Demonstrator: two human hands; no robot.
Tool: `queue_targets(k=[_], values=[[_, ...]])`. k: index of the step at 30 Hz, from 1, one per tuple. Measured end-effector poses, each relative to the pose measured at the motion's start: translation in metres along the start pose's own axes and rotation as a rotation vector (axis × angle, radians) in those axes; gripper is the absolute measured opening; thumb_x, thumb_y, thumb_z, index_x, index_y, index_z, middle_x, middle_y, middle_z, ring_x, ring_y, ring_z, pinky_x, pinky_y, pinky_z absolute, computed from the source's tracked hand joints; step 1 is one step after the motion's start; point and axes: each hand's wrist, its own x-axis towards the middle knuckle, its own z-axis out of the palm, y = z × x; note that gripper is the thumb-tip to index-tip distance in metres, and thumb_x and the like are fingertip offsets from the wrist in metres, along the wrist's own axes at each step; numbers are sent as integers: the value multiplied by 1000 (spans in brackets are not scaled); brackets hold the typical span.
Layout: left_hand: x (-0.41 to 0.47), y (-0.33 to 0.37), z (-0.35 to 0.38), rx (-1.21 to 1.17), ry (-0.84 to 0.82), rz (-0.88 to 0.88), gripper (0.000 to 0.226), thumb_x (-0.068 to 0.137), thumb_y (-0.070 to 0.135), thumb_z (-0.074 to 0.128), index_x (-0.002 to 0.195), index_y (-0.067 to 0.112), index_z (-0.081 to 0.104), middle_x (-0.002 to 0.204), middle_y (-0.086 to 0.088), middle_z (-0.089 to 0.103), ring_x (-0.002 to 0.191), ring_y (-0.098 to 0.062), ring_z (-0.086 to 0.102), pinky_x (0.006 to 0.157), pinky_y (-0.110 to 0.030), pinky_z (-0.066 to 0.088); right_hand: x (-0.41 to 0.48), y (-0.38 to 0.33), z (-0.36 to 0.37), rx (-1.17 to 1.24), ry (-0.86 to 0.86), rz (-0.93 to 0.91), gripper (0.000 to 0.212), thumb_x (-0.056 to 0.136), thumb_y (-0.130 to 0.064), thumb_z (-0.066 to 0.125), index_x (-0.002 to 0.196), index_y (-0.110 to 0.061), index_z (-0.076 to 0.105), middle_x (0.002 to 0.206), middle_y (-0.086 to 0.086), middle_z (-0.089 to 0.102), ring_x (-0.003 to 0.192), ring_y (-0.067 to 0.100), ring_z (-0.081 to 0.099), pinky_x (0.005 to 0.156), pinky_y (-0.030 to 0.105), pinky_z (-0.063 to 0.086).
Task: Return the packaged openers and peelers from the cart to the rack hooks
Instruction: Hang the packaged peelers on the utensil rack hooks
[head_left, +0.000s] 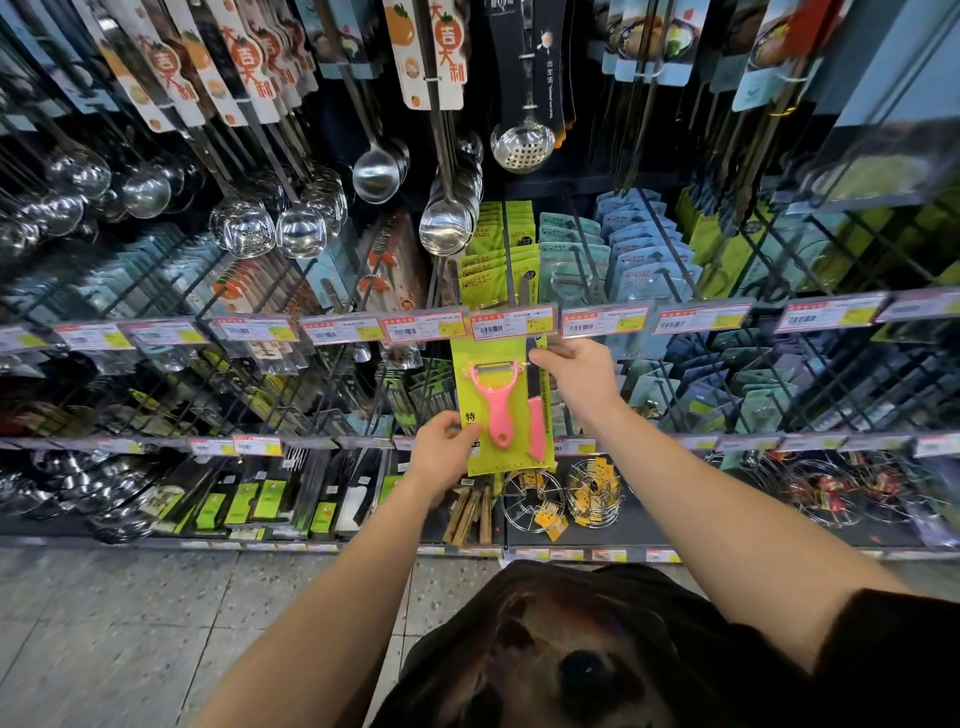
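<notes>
A yellow-green card with a pink peeler (496, 402) and a small pink knife hangs upright in front of the rack, its top edge just under the row of price tags (511, 322). My left hand (444, 452) pinches the card's lower left edge. My right hand (574, 371) pinches the card's upper right edge near the tags. Behind the tags, a rack hook (506, 249) carries several similar green cards. The card's hang hole is hidden behind the tags. No cart is in view.
Ladles and skimmers (447, 223) hang above. Blue packaged tools (641, 249) fill hooks to the right, wire trivets (592, 491) and boxed knives (244, 501) sit on the bottom shelf. Speckled tile floor (156, 623) lies below.
</notes>
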Motion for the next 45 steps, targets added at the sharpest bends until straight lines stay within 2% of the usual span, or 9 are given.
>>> queue_targets(k=[7, 12, 17, 21, 29, 32, 37, 42, 45], values=[[-20, 31, -4, 31, 39, 59, 25, 92, 35, 71, 110, 18, 70, 102, -20, 75, 77, -30, 67, 81, -53, 62, -1, 2, 0, 15, 62, 16, 25, 85, -15, 79, 104, 1, 77, 101, 9, 78, 101, 23, 73, 99, 40, 55], [-2, 16, -4, -19, 22, 22, 78, 63, 65, 70, 125, 18, 67, 120, -11, 75, 107, -29, 74, 97, -55, 59, 9, 2, 2, -33, 58, 33, 18, 88, -22, 77, 97, -6, 78, 72, -8, 67, 71, 9, 60, 78, 31, 51], [-12, 43, -1, 7, 49, 32, 26, 86, 38, 71, 106, 21, 73, 103, -4, 79, 101, -29, 75, 93, -56, 60, 14, 6, 3, 76, 35, 120, 19, 86, -23, 80, 98, -10, 71, 85, -6, 68, 91, 18, 63, 92, 35, 48], [-6, 45, 2, -6, 60, 30, 26, 82, 41, 69, 99, 22, 74, 101, -10, 79, 102, -37, 74, 92, -59, 60, 7, 16, 2, 6, -60, 100, 41, 85, -6, 77, 124, -12, 63, 97, -2, 66, 99, 21, 66, 94, 39, 54], [3, 52, 2, -5, 79, -34, 11, 91, 34, 70, 93, 24, 74, 93, -15, 75, 81, -30, 67, 78, -45, 58, 7, 46, -1, -451, -198, 108, 63, 86, -34, 77, 140, -9, 54, 118, 6, 68, 106, 22, 66, 97, 45, 55], [15, 55, 3, -26, 110, -59, 18, 91, 35, 73, 99, 19, 74, 94, -13, 75, 86, -33, 71, 81, -51, 60, 18, 45, 3, -427, -169, 125, 57, 85, -37, 77, 135, -14, 62, 114, 4, 72, 103, 21, 68, 96, 43, 56], [26, 80, 7, 34, 198, -52, 45, 92, 34, 74, 128, 9, 67, 111, -8, 71, 99, -29, 67, 93, -46, 57, 38, 30, 11, -354, -139, 143, 38, 92, -28, 73, 128, -16, 67, 108, 0, 71, 64, 7, 60, 60, 23, 50], [15, 90, 15, -28, 96, -12, 33, 98, -1, 63, 114, 26, 53, 105, 3, 65, 98, -20, 60, 74, -26, 50, 61, 28, 12, -318, -206, 330, 39, 96, -38, 64, 116, -5, 72, 116, 14, 74, 105, 24, 70, 90, 35, 55], [6, 92, 24, 5, 68, -21, 60, 100, 1, 62, 153, 18, 41, 142, -4, 59, 115, -20, 64, 88, -23, 52, 70, 31, 8, -324, -242, 420, 50, 96, -50, 59, 117, -7, 73, 121, 15, 72, 115, 28, 66, 99, 37, 51]])
